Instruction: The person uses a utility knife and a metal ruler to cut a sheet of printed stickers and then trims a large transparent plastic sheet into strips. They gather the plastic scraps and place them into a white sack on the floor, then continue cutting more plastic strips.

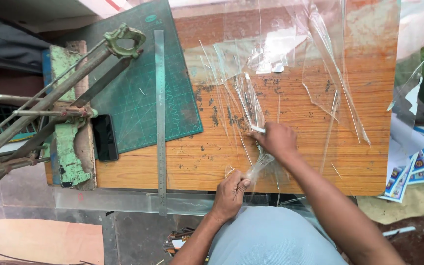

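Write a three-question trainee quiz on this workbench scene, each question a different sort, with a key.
1. True or false: the long steel ruler lies across the green cutting mat.
2. Which hand grips the twisted bunch of clear plastic strips at the edge of the wooden table?
A. left hand
B. right hand
3. Fill in: the black phone lies beside the green ____.

Key: 1 true; 2 A; 3 paper cutter.
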